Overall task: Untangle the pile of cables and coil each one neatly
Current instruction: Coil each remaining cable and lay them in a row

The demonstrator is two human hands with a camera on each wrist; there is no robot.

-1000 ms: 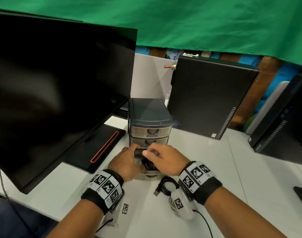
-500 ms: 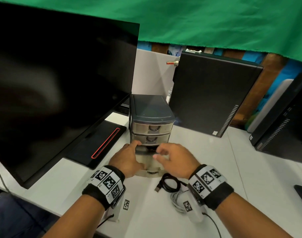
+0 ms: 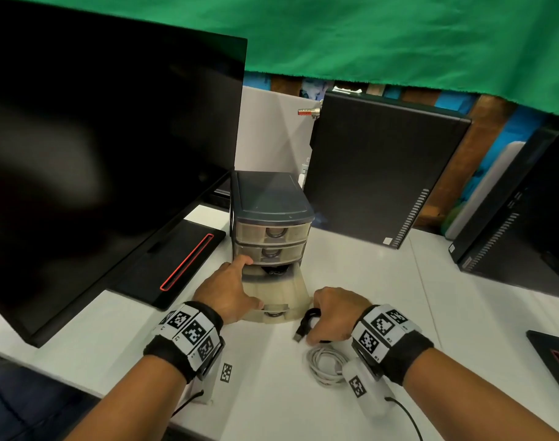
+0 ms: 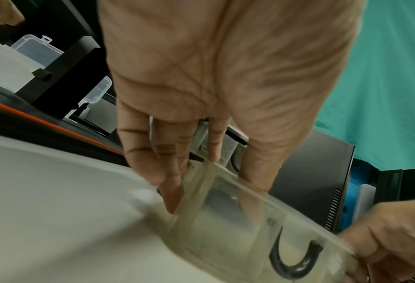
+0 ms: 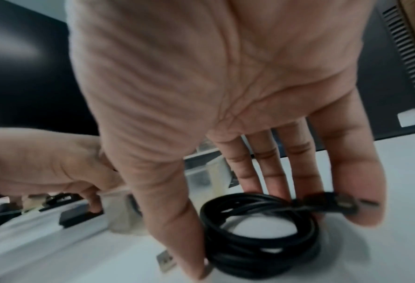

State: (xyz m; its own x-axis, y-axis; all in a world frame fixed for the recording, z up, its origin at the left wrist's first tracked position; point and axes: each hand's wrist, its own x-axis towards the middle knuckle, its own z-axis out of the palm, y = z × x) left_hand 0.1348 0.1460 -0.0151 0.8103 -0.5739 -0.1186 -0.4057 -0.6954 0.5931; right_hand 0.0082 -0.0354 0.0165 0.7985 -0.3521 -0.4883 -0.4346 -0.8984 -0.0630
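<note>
A small drawer unit with a dark grey top stands on the white table. Its lowest clear drawer is pulled out, with a black cable lying at its back. My left hand grips the drawer's left wall, thumb on one side and fingers on the other. Just right of the drawer, my right hand closes on a coiled black USB cable resting on the table. Thumb and fingers pinch that coil from both sides. A coiled white cable lies under my right wrist.
A large dark monitor fills the left, its base with a red stripe beside the drawer unit. Black computer towers stand behind and at the right. Clear plastic boxes sit behind the monitor.
My right hand left the open drawer, came down and back to the table, and took hold of the black coil. The left hand stayed on the drawer.
</note>
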